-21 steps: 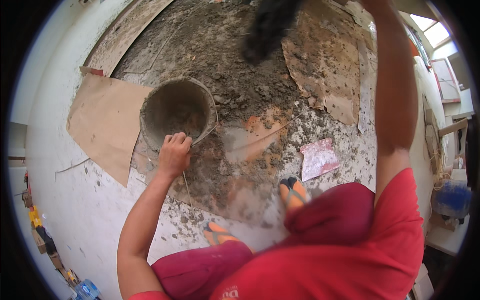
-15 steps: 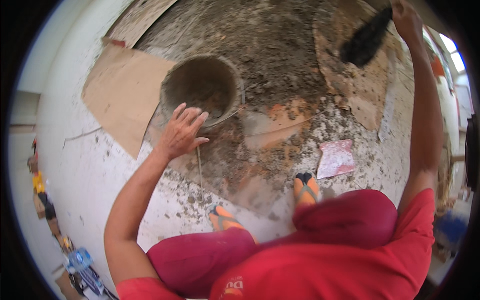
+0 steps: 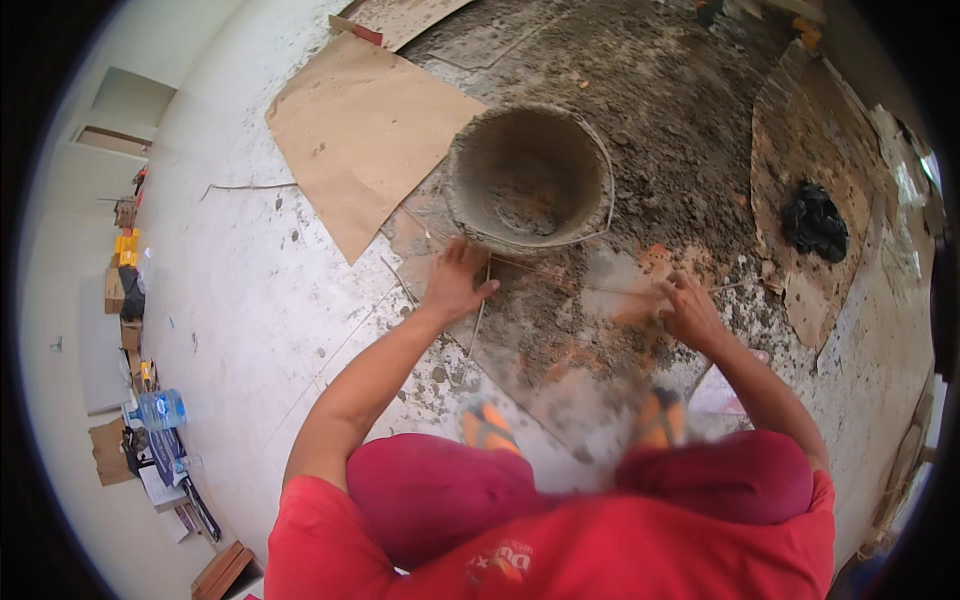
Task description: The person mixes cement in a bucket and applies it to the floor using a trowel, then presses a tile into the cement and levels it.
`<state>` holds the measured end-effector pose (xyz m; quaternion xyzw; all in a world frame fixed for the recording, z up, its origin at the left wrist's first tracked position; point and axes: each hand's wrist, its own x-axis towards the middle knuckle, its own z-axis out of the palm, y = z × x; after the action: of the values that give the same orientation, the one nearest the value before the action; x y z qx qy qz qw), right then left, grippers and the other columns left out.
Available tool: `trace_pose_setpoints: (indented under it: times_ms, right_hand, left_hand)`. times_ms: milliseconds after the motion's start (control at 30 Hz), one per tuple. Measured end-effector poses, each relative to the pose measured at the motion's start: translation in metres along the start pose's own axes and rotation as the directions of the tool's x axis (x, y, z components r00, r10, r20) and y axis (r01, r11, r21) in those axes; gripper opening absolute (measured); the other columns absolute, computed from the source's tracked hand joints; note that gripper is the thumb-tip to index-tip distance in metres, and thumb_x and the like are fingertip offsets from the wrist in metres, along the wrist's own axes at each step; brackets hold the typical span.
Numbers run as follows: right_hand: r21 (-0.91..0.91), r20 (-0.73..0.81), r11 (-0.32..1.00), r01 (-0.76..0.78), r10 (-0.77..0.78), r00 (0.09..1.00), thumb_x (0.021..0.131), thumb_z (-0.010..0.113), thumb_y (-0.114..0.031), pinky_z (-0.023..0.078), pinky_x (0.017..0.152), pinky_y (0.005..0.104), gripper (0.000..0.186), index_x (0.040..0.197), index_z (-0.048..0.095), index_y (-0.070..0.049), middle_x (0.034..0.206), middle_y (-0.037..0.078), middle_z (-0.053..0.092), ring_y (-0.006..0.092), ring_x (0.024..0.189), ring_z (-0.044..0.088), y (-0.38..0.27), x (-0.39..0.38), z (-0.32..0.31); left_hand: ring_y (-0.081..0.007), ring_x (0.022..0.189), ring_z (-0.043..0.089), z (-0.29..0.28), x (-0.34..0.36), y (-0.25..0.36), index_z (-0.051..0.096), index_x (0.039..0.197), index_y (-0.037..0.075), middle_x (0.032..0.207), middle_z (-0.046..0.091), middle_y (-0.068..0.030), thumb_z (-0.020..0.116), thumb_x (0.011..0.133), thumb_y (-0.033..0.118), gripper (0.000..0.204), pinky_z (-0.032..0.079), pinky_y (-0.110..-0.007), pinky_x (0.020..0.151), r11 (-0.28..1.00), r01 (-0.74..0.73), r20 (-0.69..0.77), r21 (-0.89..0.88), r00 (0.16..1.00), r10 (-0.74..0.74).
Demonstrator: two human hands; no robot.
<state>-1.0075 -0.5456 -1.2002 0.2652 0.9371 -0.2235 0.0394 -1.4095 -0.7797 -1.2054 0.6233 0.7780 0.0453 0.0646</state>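
Note:
My left hand (image 3: 459, 278) is open, fingers spread, just below the near edge of a cement-stained bucket (image 3: 528, 178) with a wire handle and grey residue inside. My right hand (image 3: 686, 308) is to the lower right of the bucket, fingers loosely bent and apart over the smeared floor, near a thin wire (image 3: 735, 286); I make out nothing held in it. Wet grey mortar (image 3: 670, 140) spreads behind and right of the bucket. A crumpled black plastic thing (image 3: 814, 222) lies on dirty cardboard (image 3: 800, 120) at the right.
A brown paper sheet (image 3: 350, 140) lies left of the bucket. A pale pinkish scrap (image 3: 722, 388) is by my right arm. Boxes, a blue water bottle (image 3: 160, 408) and reddish boards (image 3: 222, 572) line the left wall. My sandalled feet (image 3: 485, 428) are below my hands.
My left hand has left the bucket's rim. My right hand has come down and let go of the black thing, which now lies on the cardboard. The view has shifted, placing the bucket further right.

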Motion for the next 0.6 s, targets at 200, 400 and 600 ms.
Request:
trace_pose_setpoints:
  times_ms: [200,400,600]
  right_hand:
    - [0.091,-0.023,0.995,0.031,-0.029,0.999,0.083,0.075,-0.007,0.047,0.099,0.0474,0.047,0.128,0.061,-0.004,0.128,0.018,0.055,0.0386,0.122,0.055,-0.023,0.002,0.003]
    - [0.073,-0.237,0.996,-0.060,0.076,0.969,0.084,0.077,-0.008,0.047,0.099,0.0473,0.047,0.128,0.061,-0.005,0.126,0.018,0.056,0.0400,0.120,0.055,-0.011,0.008,-0.031]
    - [0.027,-0.157,0.930,-0.366,0.365,0.918,0.083,0.080,-0.014,0.049,0.095,0.0485,0.048,0.123,0.059,-0.001,0.122,0.021,0.059,0.0426,0.111,0.060,0.063,-0.029,-0.068]
  left_hand:
    - [-0.0380,0.128,0.052,0.007,0.000,-0.011,0.062,0.122,-0.001,0.129,0.060,-0.0216,0.066,0.084,0.014,0.040,0.041,-0.049,0.106,0.997,0.038,0.066,0.062,0.997,-0.042]
    - [-0.0336,0.094,0.068,0.000,-0.073,-0.117,0.066,0.115,0.005,0.097,0.072,-0.0154,0.060,0.078,-0.001,0.038,0.048,-0.048,0.089,0.997,-0.062,-0.081,0.035,0.995,0.065]
    - [-0.0370,0.096,0.066,-0.035,-0.234,-0.253,0.068,0.102,0.008,0.093,0.068,-0.0149,0.059,0.084,0.003,0.021,0.047,-0.053,0.093,0.827,0.269,0.295,0.494,0.842,-0.451]
